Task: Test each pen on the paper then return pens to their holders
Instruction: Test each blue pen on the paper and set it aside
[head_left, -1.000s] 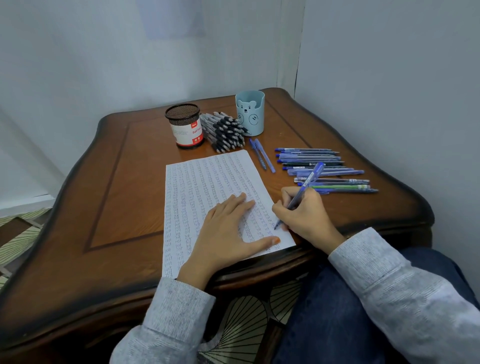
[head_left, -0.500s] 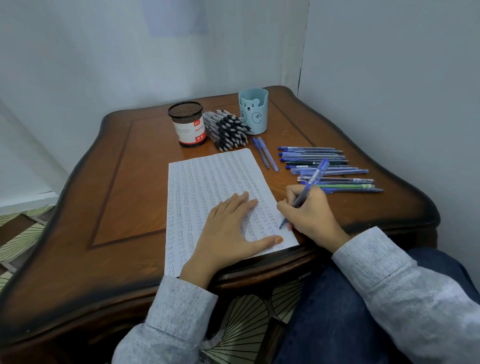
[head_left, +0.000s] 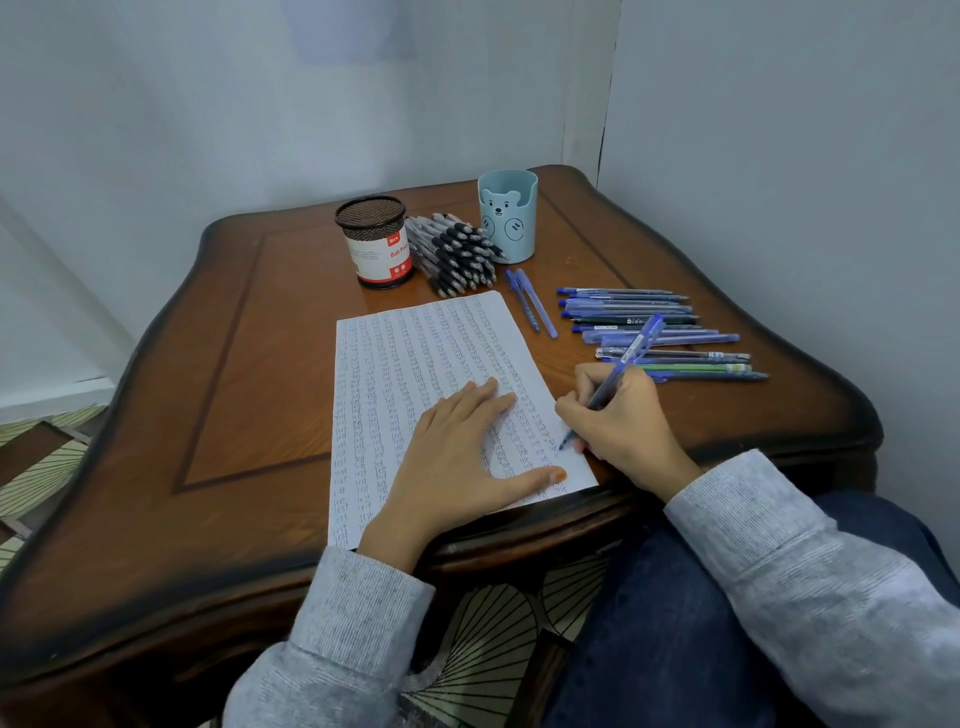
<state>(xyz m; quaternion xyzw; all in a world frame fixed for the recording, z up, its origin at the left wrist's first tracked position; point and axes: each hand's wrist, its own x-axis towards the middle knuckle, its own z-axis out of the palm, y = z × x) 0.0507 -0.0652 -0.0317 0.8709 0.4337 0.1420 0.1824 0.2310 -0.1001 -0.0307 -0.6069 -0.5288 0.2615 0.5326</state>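
One label partly legible
Black mesh cylindrical pen holder (head_left: 375, 244), far edge of the brown wooden table (head_left: 234, 364): red "Ball P…" on its white band. Handwriting on the white paper sheet (head_left: 415, 353) is illegible.

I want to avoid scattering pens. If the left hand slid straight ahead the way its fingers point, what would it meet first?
Probably the two blue pens lying just off the far right edge of the paper; the left hand lies flat on it, pointing that way.
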